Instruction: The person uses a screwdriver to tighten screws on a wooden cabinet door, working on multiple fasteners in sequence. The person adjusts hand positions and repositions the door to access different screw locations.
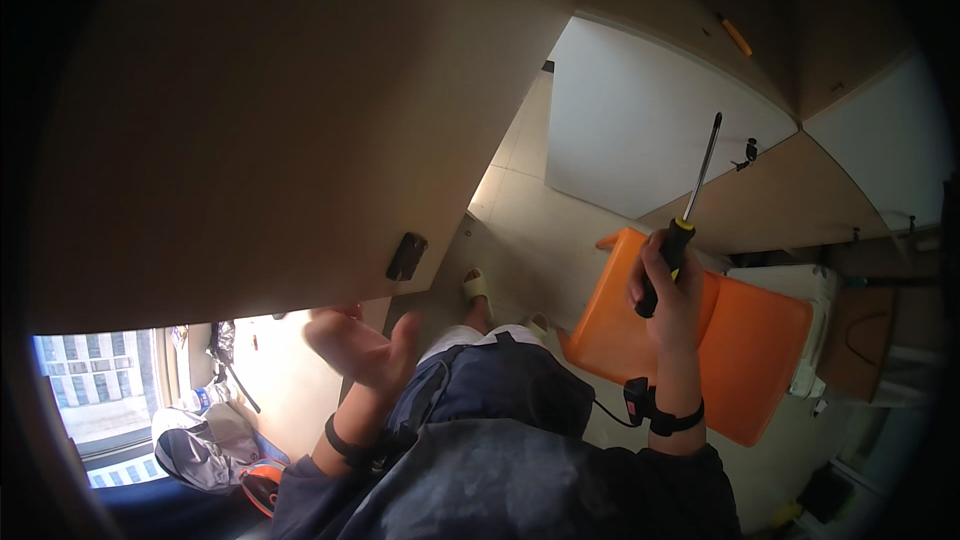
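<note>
My right hand (pixel 672 295) is closed around the black and yellow handle of a screwdriver (pixel 704 168). Its metal shaft points up and away from me, with the tip apart from anything. On the left, my left hand (pixel 362 348) is slightly blurred, with the thumb spread from the other fingers and nothing seen in it. It is just under the near edge of a large brownish panel (pixel 270 130), which may hide some fingertips; I cannot tell whether they touch. A dark oblong fitting (pixel 406 256) sits near that panel's corner.
An orange chair (pixel 757 345) stands right of my legs, beside my right forearm. Beyond it are a white cabinet door (pixel 640 120) and keys (pixel 748 153) hanging at a lock. A thin orange object (pixel 736 35) lies farther back. A grey bag (pixel 205 450) rests by the window (pixel 105 390).
</note>
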Motion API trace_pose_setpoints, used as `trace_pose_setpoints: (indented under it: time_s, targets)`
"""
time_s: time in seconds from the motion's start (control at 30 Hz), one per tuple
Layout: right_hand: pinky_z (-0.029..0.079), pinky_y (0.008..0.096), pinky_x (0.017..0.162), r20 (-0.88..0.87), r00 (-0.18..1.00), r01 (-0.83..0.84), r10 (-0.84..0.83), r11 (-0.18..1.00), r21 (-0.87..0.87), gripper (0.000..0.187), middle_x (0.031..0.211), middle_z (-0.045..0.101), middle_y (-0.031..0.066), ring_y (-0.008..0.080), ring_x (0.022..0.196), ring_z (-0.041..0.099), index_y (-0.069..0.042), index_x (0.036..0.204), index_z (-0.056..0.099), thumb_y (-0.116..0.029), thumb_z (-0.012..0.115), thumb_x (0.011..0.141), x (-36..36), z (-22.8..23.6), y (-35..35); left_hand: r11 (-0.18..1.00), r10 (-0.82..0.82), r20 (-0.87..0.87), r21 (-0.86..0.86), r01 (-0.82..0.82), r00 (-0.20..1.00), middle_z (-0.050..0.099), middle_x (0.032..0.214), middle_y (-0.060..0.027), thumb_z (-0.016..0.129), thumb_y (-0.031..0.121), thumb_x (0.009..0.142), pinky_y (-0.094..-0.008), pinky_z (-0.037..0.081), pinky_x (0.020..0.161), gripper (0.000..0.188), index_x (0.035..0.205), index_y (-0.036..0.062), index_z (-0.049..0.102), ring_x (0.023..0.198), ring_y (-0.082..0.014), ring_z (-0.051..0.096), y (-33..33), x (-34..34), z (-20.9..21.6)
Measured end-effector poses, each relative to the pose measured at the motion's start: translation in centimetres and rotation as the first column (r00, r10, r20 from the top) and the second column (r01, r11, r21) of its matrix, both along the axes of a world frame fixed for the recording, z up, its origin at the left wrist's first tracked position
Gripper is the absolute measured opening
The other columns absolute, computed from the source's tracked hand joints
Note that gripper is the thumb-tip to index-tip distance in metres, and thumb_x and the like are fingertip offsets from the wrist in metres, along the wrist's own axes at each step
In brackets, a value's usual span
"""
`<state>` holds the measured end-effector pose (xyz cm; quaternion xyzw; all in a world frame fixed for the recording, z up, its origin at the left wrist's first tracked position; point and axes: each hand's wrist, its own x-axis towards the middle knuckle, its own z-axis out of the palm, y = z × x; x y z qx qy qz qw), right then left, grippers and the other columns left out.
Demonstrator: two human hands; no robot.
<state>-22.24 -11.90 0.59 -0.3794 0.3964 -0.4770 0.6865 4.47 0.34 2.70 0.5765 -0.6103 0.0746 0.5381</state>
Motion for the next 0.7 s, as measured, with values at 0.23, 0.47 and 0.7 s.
trace_pose_setpoints:
  time_s: [0.23,0.47,0.7]
  targets:
    - [0.038,0.0245,0.045,0.006,0.989,0.151,-0.151,0.985,-0.082,0.014,0.063,0.049,0.0001,0.0089,0.048,0.047,-0.008,0.085,0.049,-0.015,0.061,0.088,1.2,0.7,-4.2,0.984,0.158,-0.174,0.114,-0.139,0.972,0.037,0.125,-0.0138,0.078,0.012,0.069,-0.0372,0.035,0.098,0.088,0.134,0.0028,0.02,0.115,-0.0225,0.043,-2.9,-1.8,-0.6]
    - [0.036,0.0234,0.04,-0.283,0.929,0.144,-0.239,0.937,-0.318,0.016,0.067,0.05,0.0014,0.009,0.044,0.048,-0.006,0.083,0.049,-0.016,0.06,0.087,-3.1,3.7,-17.7,0.969,0.224,-0.499,0.022,-0.246,0.837,0.06,0.098,-0.0123,0.072,0.005,0.077,-0.0272,0.051,0.068,0.051,0.118,-0.0035,0.043,0.078,-0.0187,0.061,-4.8,-2.8,-1.4]
    - [0.046,0.0311,0.047,-0.696,0.624,0.055,-0.355,0.909,-0.414,0.026,0.054,0.058,0.0072,0.0165,0.049,0.059,0.001,0.078,0.056,-0.024,0.059,0.081,-4.3,4.2,-36.0,0.932,0.36,-0.169,0.012,-0.363,0.917,0.059,0.096,-0.014,0.069,0.01,0.08,-0.0278,0.052,0.064,0.046,0.115,-0.0068,0.045,0.077,-0.0202,0.061,-3.9,-1.4,-2.7]
